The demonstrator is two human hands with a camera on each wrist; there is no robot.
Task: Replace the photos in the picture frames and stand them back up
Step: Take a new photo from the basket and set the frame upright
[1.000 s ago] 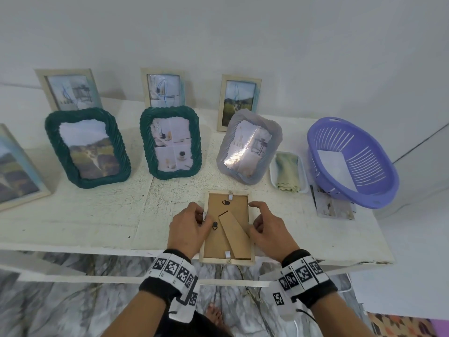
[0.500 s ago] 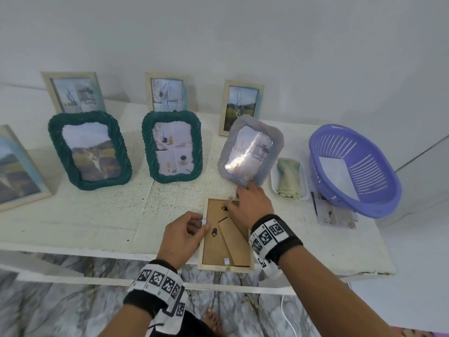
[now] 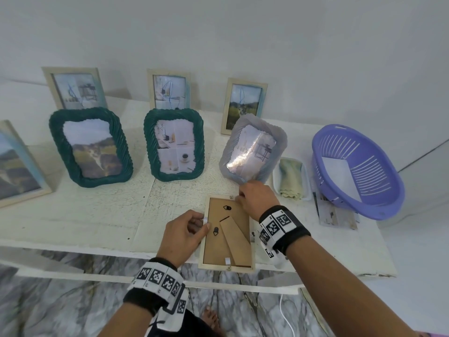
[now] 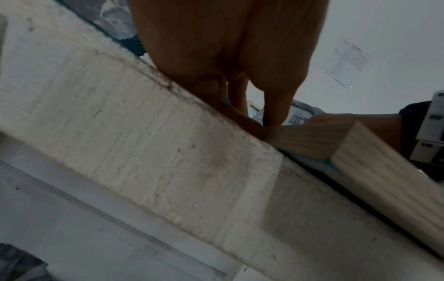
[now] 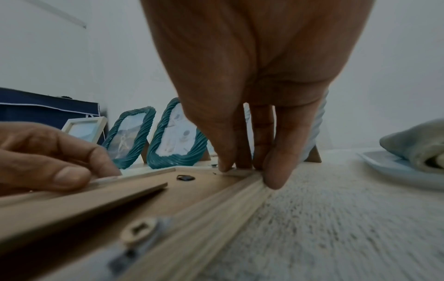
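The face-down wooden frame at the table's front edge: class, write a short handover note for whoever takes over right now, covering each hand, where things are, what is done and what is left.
Left hand: fingers pinch a small white tab at the left edge of the wooden frame.
Right hand: fingertips press on the frame's far right corner.
The frame lies face down at the front edge of the table, backing board and stand facing up.
Done: seven other frames stand upright with photos.
Left: finish this frame's tabs, then stand it up.
Loose prints lie beside the purple basket.
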